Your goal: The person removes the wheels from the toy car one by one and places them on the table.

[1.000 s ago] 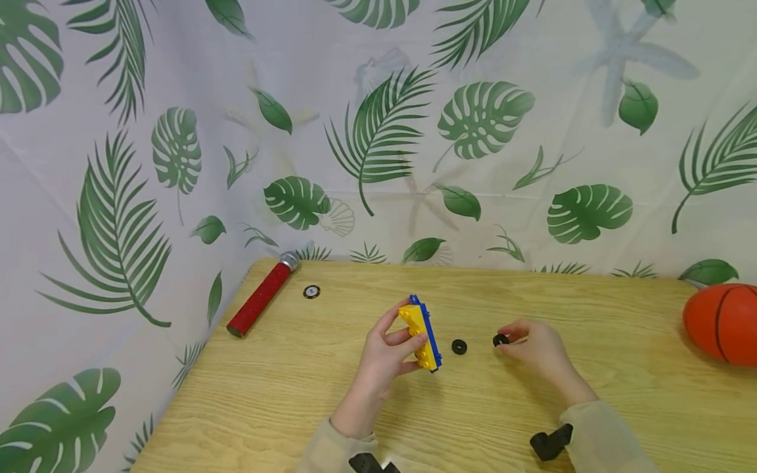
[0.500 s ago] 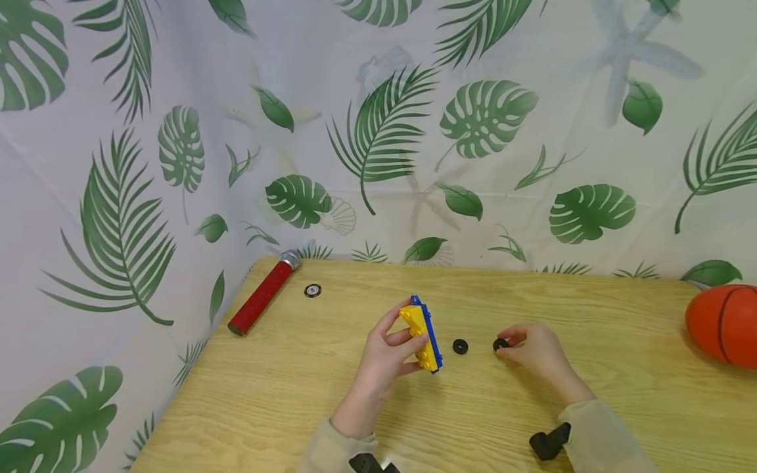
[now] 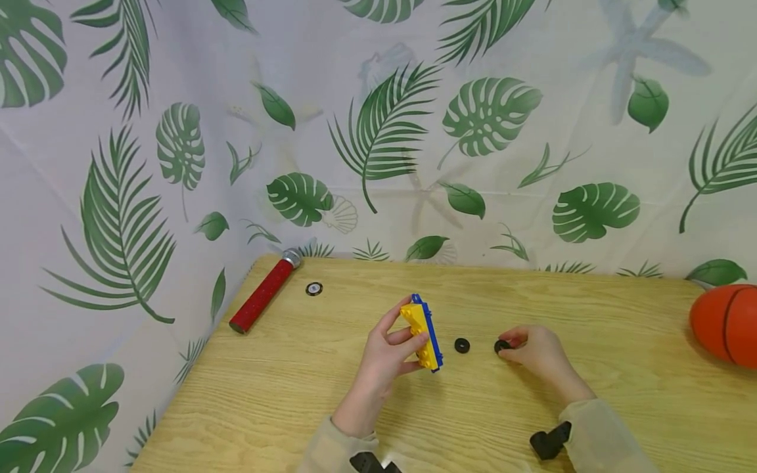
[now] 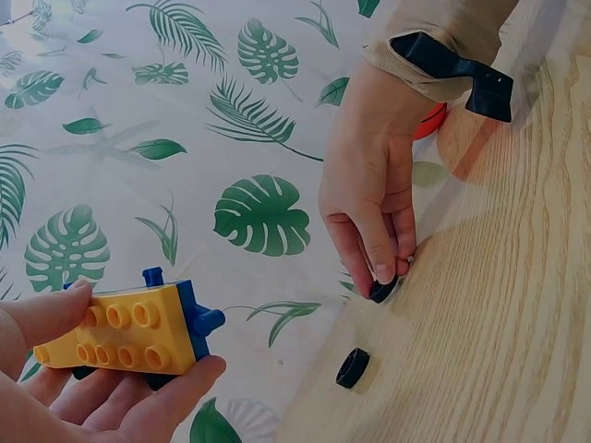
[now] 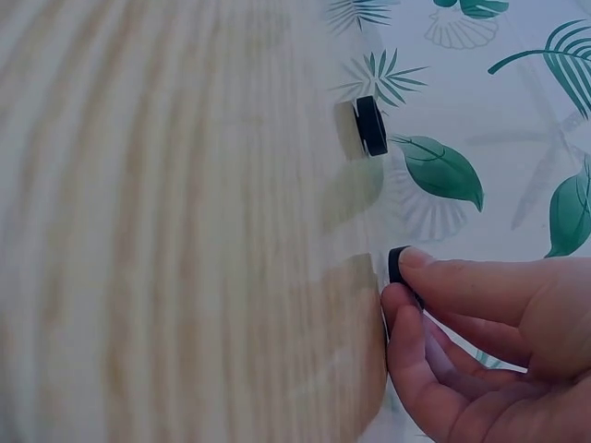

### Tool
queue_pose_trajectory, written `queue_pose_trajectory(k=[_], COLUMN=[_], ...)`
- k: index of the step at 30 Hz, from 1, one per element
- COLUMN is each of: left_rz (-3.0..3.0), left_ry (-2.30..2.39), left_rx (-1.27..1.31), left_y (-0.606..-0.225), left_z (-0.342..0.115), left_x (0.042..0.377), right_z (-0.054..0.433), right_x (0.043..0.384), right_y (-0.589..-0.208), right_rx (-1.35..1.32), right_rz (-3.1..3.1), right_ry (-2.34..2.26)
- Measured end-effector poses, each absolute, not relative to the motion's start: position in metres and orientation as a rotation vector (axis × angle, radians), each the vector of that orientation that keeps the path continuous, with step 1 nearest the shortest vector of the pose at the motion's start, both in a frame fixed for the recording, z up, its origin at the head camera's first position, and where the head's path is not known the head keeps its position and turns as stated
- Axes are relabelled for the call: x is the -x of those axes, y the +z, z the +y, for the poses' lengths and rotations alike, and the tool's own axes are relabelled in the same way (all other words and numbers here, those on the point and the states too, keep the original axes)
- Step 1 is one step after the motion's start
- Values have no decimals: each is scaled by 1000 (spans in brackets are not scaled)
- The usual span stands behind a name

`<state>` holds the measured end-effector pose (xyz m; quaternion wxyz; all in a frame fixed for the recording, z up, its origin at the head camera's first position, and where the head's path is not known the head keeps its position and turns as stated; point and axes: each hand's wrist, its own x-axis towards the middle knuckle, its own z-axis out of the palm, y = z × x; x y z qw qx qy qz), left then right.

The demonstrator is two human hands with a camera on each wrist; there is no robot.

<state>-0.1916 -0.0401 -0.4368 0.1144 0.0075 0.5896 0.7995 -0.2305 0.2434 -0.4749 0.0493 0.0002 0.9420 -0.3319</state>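
Note:
My left hand (image 3: 384,355) grips a toy car body made of a yellow studded brick (image 3: 416,317) on a blue base (image 3: 434,338), held tilted on its side above the table. Blue pegs (image 4: 209,320) stick out of the base in the left wrist view, and dark round parts show beneath it behind the fingers. Farther right, my right hand (image 3: 541,355) pinches a small black toy wheel (image 5: 395,265) between thumb and fingers, close to the tabletop. A second black wheel (image 3: 457,346) lies on the table between the two hands.
The wooden table (image 3: 266,387) carries a red microphone (image 3: 263,295) and a round black-and-white chip (image 3: 314,289) at the back left. An orange ball (image 3: 727,325) with dark lines sits at the right edge. Leaf-patterned cloth (image 3: 378,217) hangs behind.
My right hand has lowered slightly with the wheel. My left hand keeps its grip on the toy car body, nearly still, and the head view has shifted a little.

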Motion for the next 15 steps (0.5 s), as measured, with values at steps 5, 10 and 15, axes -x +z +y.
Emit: queue_pose_trajectory(k=[5,10,15], left_rz=[1739,1747,1748], left_ry=[2341,2344,2344], left_rx=[-13,-10,-14], left_y=[-437,-437,-437], left_z=[-40,-40,-40], left_x=[192,193,192], right_z=[244,245,247], right_x=[231,232,231], right_y=[-476,-478,-479], right_rx=[0,-8,7], right_rz=[2860,2854,2852], right_ry=[-1011,-1012,-1028])
